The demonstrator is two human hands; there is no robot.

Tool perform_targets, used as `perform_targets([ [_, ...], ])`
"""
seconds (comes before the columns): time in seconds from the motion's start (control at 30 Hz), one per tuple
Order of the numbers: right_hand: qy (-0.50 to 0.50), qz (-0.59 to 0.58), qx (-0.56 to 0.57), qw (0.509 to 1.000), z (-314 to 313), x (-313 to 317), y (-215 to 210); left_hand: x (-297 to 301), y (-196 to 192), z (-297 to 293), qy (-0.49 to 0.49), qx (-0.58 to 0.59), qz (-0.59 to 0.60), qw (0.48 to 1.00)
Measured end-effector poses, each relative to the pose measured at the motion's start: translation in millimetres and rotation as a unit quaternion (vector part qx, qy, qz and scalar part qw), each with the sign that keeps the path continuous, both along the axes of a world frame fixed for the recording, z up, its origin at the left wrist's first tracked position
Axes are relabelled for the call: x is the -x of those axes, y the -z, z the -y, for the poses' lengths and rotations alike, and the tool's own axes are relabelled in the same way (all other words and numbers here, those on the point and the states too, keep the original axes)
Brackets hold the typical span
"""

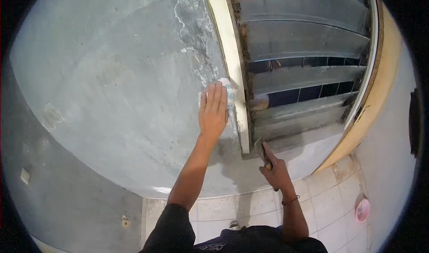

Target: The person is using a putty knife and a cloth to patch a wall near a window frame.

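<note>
My left hand (213,111) lies flat with its fingers stretched upward, pressing a white sheet of sandpaper (230,92) with bluish print against the grey wall (129,105). Most of the sheet is hidden under the palm and fingers. Just above it, a rough, peeling patch (196,25) runs along the cream window frame (229,56). Lower and to the right, my right hand (277,173) is closed around a scraper (259,146). Its blade points up toward the window's bottom left corner; whether it touches the wall there, I cannot tell.
Louvered glass slats (304,38) fill the window on the right, some tilted with gaps between them. Pale floor tiles (259,212) lie below the wall. A pink bowl (362,209) stands on the floor at the lower right. A wall switch (25,176) is at far left.
</note>
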State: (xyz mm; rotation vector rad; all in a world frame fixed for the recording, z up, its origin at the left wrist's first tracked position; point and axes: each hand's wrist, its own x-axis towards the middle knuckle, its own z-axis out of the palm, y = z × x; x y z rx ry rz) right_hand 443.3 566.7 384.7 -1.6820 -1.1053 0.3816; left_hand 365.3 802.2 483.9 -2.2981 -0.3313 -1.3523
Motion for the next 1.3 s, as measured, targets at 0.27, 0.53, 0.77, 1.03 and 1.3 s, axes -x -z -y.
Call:
perform_targets([
  [0.27,-0.055,0.039,-0.009,0.998,-3,5,27,-11,-225,-14,-0.011,-0.177,0.071,0.981],
  [0.53,-0.089,-0.046,0.084,0.991,-1,13,32,-15,-68,-8,-0.017,-0.062,0.085,0.994],
  [0.77,-0.087,-0.084,0.118,0.986,6,6,22,-1,-9,5,-0.054,0.043,0.052,0.996],
  [1.03,-0.088,-0.096,0.120,0.984,-5,10,31,-13,-55,7,-0.048,0.028,0.144,0.988],
  [1.3,0.004,-0.068,-0.002,0.998,-2,18,14,32,77,23,-0.022,0.163,-0.039,0.986],
])
